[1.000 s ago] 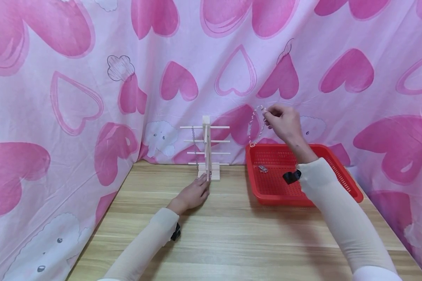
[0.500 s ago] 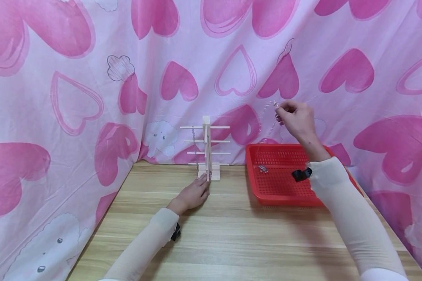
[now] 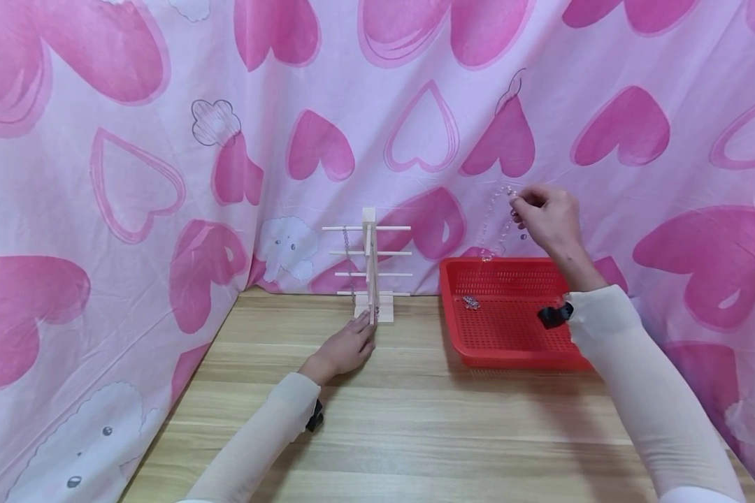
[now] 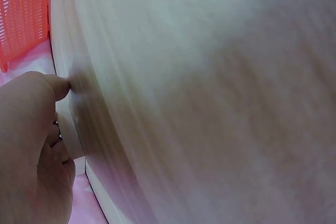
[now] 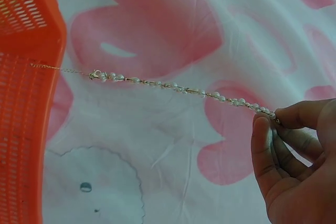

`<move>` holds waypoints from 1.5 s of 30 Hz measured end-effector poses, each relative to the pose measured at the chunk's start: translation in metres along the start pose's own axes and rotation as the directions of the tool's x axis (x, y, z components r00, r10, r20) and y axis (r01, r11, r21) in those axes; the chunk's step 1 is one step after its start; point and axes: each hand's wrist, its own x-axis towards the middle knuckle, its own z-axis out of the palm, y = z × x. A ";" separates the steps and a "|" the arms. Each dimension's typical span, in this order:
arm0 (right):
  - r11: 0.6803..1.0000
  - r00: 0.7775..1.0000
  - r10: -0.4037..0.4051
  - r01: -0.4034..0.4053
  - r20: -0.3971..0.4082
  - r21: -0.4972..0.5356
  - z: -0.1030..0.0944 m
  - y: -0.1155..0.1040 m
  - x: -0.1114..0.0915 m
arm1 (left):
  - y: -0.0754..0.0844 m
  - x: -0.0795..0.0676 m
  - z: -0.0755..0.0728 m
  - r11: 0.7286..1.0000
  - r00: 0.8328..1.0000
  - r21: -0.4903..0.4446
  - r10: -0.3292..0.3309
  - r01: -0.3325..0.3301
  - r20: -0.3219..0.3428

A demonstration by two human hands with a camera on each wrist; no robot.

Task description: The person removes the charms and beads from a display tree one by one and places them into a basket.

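1. Necklace of pale beads point(image 5: 202, 93) hangs from a person's right hand point(image 5: 299, 150) in the right wrist view, one end pinched between thumb and fingertips. Its thin chain tail crosses the edge of a red basket point(image 5: 52, 77); whether the two touch cannot be told. Heart-print cloth point(image 5: 157, 150) fills the background.

2. Head view: the raised right hand holds the necklace up by the basket's back edge, well apart from a wooden rack point(image 3: 370, 269) on the table point(image 3: 415, 419). The work appears partly done: a dark chain point(image 3: 349, 258) already hangs from the rack's top peg point(image 3: 393, 228), left of the post. The beaded necklace is not yet on a peg, and a silvery chain point(image 3: 471, 302) lies bunched in the basket, apparently left to handle. Whether more hangs close to the post is too small to tell.

3. Left wrist view: the left hand point(image 4: 31, 129) grips the rack's base point(image 4: 69, 127) between thumb and bent fingers, apparently steadying it.
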 end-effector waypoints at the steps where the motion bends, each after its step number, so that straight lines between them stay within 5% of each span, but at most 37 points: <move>1: 1.000 1.000 -0.001 0.001 -0.004 -0.009 -0.001 0.002 -0.001 | 0.000 0.000 0.000 1.000 1.000 -0.002 -0.001 0.001 0.001; 31: 0.988 0.995 0.084 -0.078 0.045 -0.131 0.002 0.083 -0.012 | -0.003 0.000 0.002 1.000 1.000 -0.002 0.013 -0.013 0.001; 45: 0.959 0.961 0.227 -0.193 0.157 -0.206 0.020 0.114 -0.027 | -0.002 0.001 0.000 1.000 1.000 0.004 0.016 -0.016 0.006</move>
